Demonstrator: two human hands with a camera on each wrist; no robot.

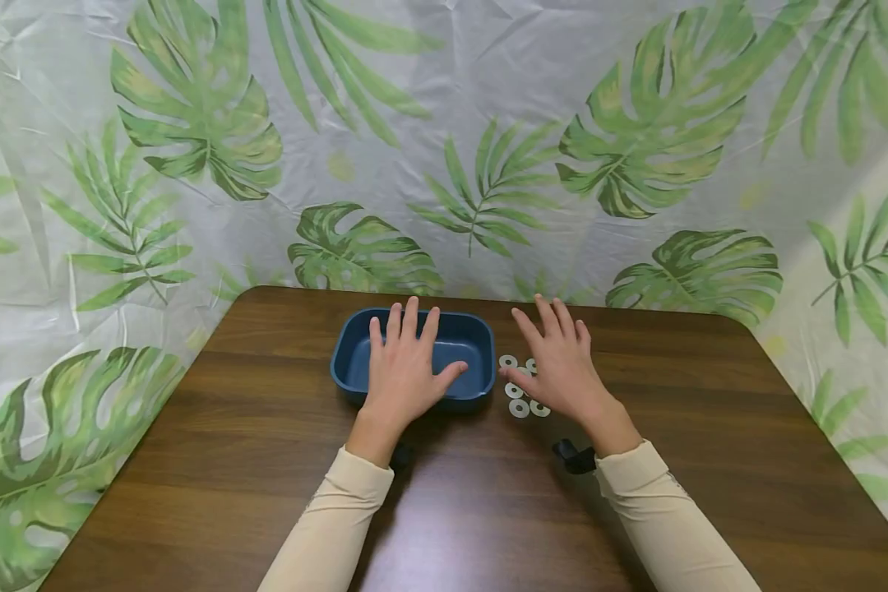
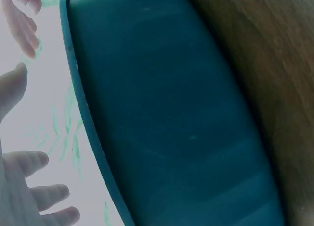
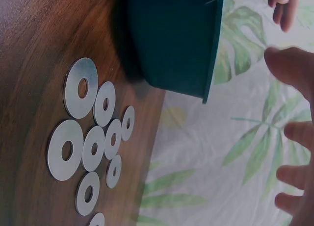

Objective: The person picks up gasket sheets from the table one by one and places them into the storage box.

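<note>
My left hand point(image 1: 404, 370) hovers over the blue rectangular tray point(image 1: 355, 349), fingers spread and holding nothing. To its right, my right hand point(image 1: 562, 370) is held above the table with its fingers apart, also bare. Beneath and beside it lie several flat metal washers point(image 1: 519, 409), partly hidden by the hand in the head view. The right wrist view shows these washers point(image 3: 65, 150) flat on the wood in a loose cluster, near the outside wall of the tray point(image 3: 171, 39). In the left wrist view the tray's side point(image 2: 171, 113) fills the middle.
The brown wooden table point(image 1: 252, 460) reaches back to a pale leaf-printed cloth point(image 1: 488, 82) hanging behind and at both sides. Black straps point(image 1: 573, 456) show at the wrists, below the cream sleeves point(image 1: 326, 526).
</note>
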